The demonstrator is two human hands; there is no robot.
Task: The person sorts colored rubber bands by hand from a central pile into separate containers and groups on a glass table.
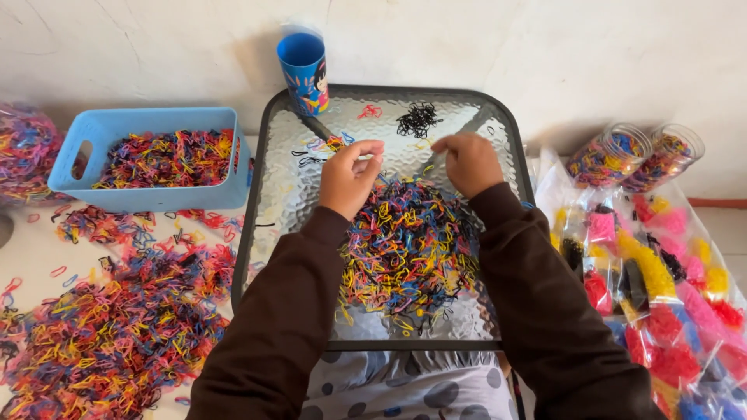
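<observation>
Lap: my grey fabric with dark dots (405, 389) fills the nearest edge, under the desk's front rim.
Sleeves: both my arms wear dark brown sleeves (280, 311) that run from the near corners up over the desk.
Desk: a small square desk with a textured glass top and black metal frame (498, 311) carries the work.
Main pile: a heap of small multicoloured elastic hair bands (408, 249) lies on the glass between my forearms, just below both hands.
Left hand: my left hand (348, 177) rests at the pile's far edge, fingers curled narrow, thumb and forefinger pinched; I cannot tell whether a band is between them.
Right hand: my right hand (467, 162) hovers at the pile's far right edge, fingers bent down and close together; what they hold is hidden.
Floor, left: a loose spread of the same mixed bands (109, 334) covers the white floor.
Floor, right: clear plastic bags of colour-sorted bands (661, 295) lie beside the desk.
Sorted group: a small cluster of black bands (418, 119) sits apart near the desk's far edge.
Far left: a light blue plastic basket (152, 159) holds mixed bands.
Far centre: a blue printed plastic cup (305, 71) stands at the desk's far rim.
</observation>
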